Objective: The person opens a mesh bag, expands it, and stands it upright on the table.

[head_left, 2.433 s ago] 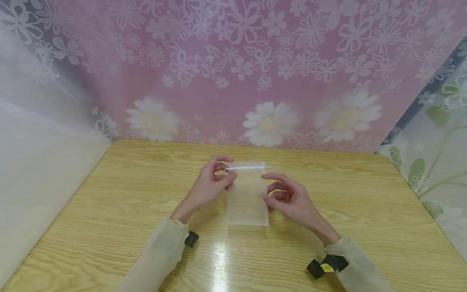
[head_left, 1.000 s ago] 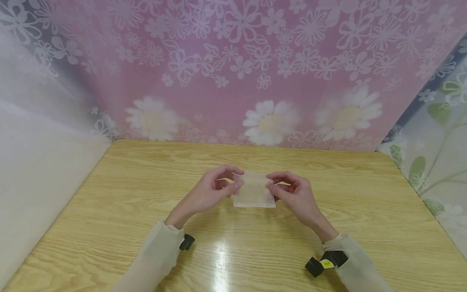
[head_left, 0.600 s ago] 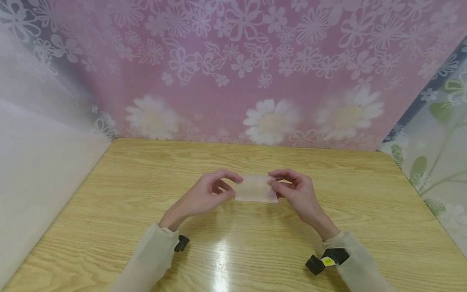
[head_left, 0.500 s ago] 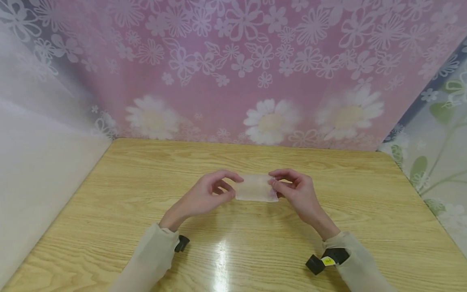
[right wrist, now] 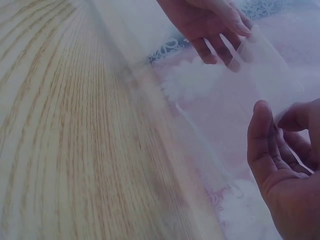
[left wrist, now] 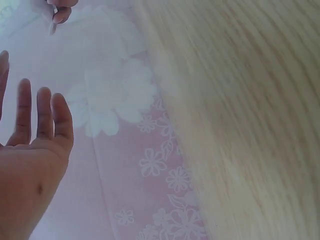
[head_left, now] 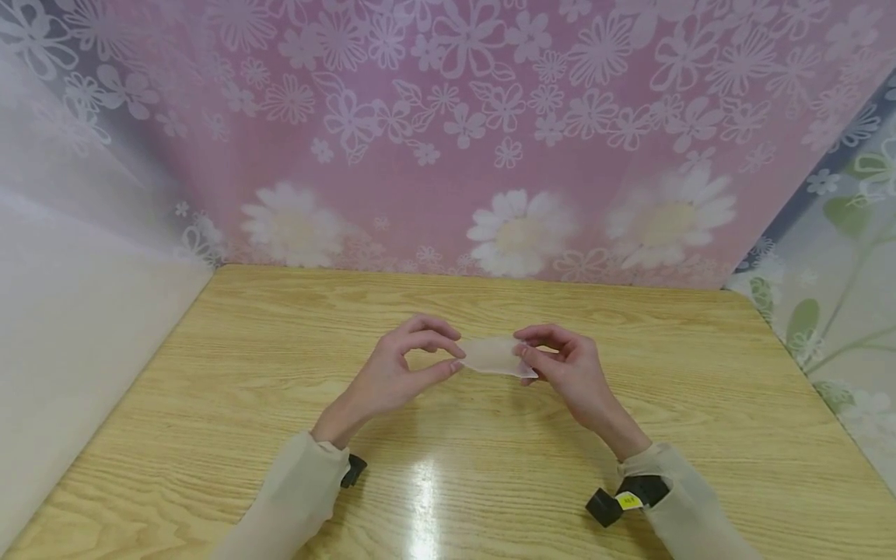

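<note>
Clear plastic bag [head_left: 493,356], head view: stretched sideways between my two hands, lifted above the surface [head_left: 280,342], with its lower edge slanting down towards the right.
Left hand [head_left: 388,369], head view: I pinch the bag's left end between thumb and index finger, my other fingers lifted behind.
Right hand [head_left: 575,377], head view: I pinch the bag's right end, thumb on the near side, index finger reaching along the top.
Sleeves and straps, head view: pale left sleeve [head_left: 297,490] and right sleeve [head_left: 693,509], each with a black device [head_left: 605,507] at the cuff (the right one carries a yellow label [head_left: 630,500]).
Backdrop, head view: a pink flowered curtain [head_left: 392,175] behind the surface, a whitish cloth [head_left: 77,257] on the left, a leaf-patterned cloth [head_left: 861,342] on the right.
Left hand, left wrist view: fingers upright and apart, the thumb's grip out of sight; my right hand shows at the top, by a thin pale strip [left wrist: 52,26] too blurred to name.
Right hand, right wrist view: thumb and index finger meet on the bag's near edge.
Bag, right wrist view: see-through, reaching across to my left hand, whose thumb lies over it, other fingers behind.
</note>
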The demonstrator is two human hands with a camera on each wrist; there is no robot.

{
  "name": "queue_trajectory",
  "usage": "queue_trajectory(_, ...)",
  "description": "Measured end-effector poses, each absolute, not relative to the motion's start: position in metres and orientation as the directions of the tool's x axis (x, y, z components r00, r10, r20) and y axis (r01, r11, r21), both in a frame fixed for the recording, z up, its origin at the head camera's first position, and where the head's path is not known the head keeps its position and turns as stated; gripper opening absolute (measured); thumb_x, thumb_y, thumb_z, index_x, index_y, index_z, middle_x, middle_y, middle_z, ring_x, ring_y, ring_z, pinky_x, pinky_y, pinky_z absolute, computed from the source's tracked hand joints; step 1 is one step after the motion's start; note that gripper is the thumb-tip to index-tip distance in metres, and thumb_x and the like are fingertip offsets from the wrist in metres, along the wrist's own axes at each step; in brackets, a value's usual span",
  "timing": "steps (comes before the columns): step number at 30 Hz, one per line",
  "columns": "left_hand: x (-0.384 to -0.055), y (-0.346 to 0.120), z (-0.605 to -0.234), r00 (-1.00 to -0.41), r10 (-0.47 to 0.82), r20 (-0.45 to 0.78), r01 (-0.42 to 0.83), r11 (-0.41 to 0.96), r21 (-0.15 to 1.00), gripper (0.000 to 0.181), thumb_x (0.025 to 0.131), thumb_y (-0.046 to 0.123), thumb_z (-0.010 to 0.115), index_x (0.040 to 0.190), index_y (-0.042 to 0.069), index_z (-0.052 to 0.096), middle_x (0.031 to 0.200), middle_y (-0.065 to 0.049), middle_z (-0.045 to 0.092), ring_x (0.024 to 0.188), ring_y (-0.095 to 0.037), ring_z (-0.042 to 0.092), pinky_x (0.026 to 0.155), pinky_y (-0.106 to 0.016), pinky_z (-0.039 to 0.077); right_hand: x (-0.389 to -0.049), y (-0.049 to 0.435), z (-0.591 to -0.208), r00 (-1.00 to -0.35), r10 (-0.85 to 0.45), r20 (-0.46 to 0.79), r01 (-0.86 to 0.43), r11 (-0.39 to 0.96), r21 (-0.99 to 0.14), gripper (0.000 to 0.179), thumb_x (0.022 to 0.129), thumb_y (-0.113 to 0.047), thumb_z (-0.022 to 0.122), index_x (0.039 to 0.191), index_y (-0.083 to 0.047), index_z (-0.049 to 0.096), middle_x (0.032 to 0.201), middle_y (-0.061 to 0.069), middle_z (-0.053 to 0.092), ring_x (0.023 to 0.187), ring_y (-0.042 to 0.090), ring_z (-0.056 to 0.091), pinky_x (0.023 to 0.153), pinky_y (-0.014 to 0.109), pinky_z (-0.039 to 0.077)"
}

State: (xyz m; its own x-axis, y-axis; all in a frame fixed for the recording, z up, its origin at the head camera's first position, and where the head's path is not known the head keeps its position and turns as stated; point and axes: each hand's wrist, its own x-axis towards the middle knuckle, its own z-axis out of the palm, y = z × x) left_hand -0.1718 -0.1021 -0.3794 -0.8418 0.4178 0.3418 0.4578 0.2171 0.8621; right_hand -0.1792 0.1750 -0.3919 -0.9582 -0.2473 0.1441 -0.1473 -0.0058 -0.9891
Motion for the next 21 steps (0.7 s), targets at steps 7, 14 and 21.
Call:
queue_trajectory(7,-0.1747,-0.0999,-0.3814,-0.869,0.374,0.324,0.395,0.130,0.910,0.012,0.098,0.015,0.071,0.110,0.015,0.073,0.112,-0.002,0.071,0.103,-0.017,0.068,0.094,-0.037,0.059,-0.1796,0.1761,-0.3911,-0.948,-0.295,0.122,-0.125,-0.009,-0.992,0.029,0.100,-0.008,0.066,0.122,0.011,0.061,0.098,-0.002,0.071,0.076,0.017,0.076,0.066,0.033,0.064)
queue_trajectory(14,-0.1787,-0.0989,-0.3849,-0.899,0.323,0.297,0.342,0.092,0.935,0.013,0.099,0.015,0.069,0.111,0.010,0.072,0.110,-0.008,0.073,0.102,-0.035,0.069,0.088,-0.030,0.059,-0.1782,0.1809,-0.3894,-0.932,-0.315,0.182,-0.207,0.048,-0.977,0.020,0.102,-0.010,0.062,0.120,-0.002,0.067,0.101,-0.002,0.074,0.081,0.014,0.075,0.067,0.035,0.064)
queue_trajectory(21,-0.1796,-0.0994,-0.3844,-0.908,0.303,0.289,0.321,0.060,0.945,0.015,0.099,0.014,0.068,0.112,0.008,0.071,0.112,-0.016,0.072,0.103,-0.036,0.069,0.087,-0.028,0.060,-0.1742,0.1824,-0.3880,-0.915,-0.284,0.287,-0.321,0.080,-0.944,0.021,0.100,-0.003,0.063,0.118,0.007,0.066,0.099,-0.003,0.075,0.087,0.015,0.073,0.067,0.031,0.063)
